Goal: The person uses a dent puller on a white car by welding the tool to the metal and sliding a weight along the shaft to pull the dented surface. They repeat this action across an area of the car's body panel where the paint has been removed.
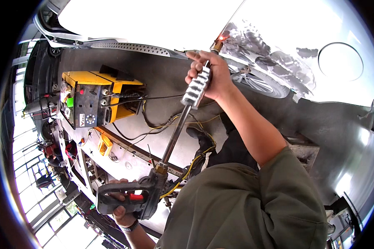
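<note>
Keep the slide-hammer puller (176, 135) steady, its tip at the white car panel (270, 16), left hand (120, 211) wrapped around the pistol handle (105, 193), right hand (217, 75) curled around the ridged sliding weight (197, 87).

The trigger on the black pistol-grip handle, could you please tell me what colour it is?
The trigger is red, best seen in the head view.

The upper edge cuts off the white car (274, 33).

Many-paned windows (28, 200) glow at left (the grey floor (338, 139) shines).
</note>
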Motion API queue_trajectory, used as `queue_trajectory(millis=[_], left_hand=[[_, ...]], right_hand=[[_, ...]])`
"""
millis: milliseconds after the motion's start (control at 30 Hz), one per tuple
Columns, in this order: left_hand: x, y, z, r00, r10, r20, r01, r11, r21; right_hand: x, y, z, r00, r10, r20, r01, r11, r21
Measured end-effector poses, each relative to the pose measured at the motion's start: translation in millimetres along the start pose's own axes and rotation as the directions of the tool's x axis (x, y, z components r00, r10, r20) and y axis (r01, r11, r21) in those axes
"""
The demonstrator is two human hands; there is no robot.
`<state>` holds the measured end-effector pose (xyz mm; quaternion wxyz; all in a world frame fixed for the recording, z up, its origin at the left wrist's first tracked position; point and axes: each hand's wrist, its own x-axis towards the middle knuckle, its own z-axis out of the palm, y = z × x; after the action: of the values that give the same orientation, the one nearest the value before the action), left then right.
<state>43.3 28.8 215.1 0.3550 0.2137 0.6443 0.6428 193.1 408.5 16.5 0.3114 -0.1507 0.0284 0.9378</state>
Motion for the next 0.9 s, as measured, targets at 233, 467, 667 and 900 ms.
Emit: queue_trajectory(millis=[233,467,667,900], left_hand=[[0,0,-5,0.998,-0.001,0.057,-0.001,1.000,0.029],[-37,-1,-61,0.992,-0.085,0.094,0.099,0.984,-0.148],[-37,-27,-26,0.997,-0.077,-0.027,0.076,0.996,-0.039],[-30,-31,3,0.995,-0.085,-0.047,0.082,0.995,-0.051]], right_hand=[[-45,74,17,0.996,-0.048,-0.078,0.036,0.988,-0.151],[-111,150,36,0.939,0.335,-0.075,-0.334,0.942,0.020],[-87,123,24,0.973,0.231,-0.007,-0.231,0.969,-0.085],[-83,104,18,0.974,0.227,-0.010,-0.226,0.967,-0.113]])
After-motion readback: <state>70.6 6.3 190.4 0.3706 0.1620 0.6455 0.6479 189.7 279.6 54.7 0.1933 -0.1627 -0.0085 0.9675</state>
